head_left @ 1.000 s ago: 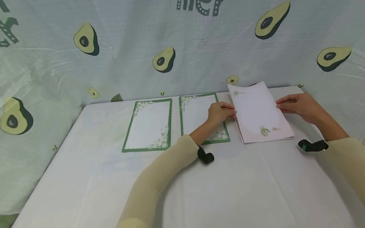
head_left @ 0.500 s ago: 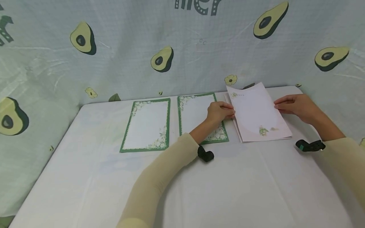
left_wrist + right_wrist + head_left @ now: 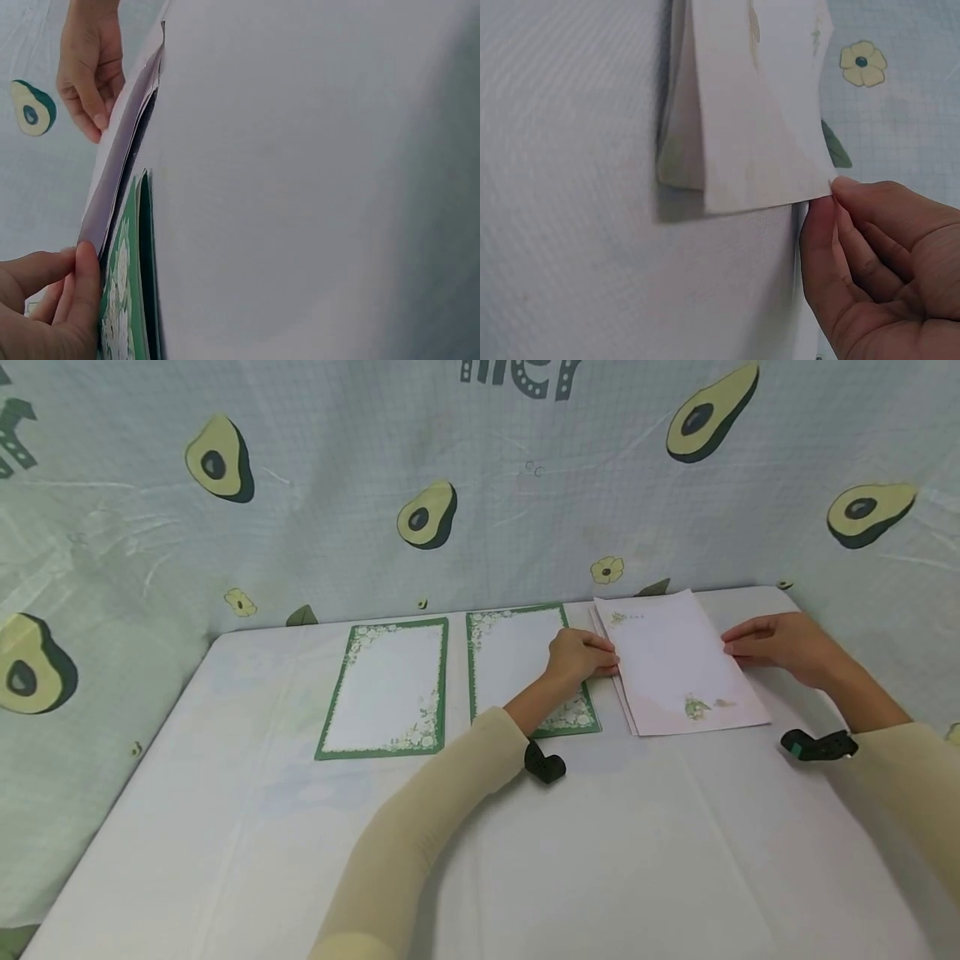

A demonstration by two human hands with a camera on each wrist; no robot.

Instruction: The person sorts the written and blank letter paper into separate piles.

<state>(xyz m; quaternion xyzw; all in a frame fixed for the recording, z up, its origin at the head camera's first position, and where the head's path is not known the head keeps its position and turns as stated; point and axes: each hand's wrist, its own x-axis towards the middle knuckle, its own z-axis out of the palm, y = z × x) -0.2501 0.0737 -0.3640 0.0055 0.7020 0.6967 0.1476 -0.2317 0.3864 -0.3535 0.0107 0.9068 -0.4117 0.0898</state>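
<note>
A pale pink sheet of paper [image 3: 675, 668] with small floral prints lies over a stack of similar sheets at the back right of the table. My left hand [image 3: 577, 658] pinches its left edge between thumb and fingers. On the opposite edge, my right hand [image 3: 780, 647] pinches the paper too, as the right wrist view shows with the thumb [image 3: 885, 195] on its rim. In that view the held sheet stands slightly off the paper beneath it. Under my left forearm is a green-bordered sheet [image 3: 510, 652], its lower part partly hidden.
Another green-bordered sheet [image 3: 390, 685] lies to the left on the white table [image 3: 600, 860]. Behind the table hangs a pale cloth [image 3: 315, 485] printed with avocados. A black wrist camera [image 3: 543, 764] sits at my left cuff, another [image 3: 817, 745] at my right.
The upper edge of the pink sheet has come down and its curved top has flattened over the stack. Both hands stay at its sides, nearly still.
</note>
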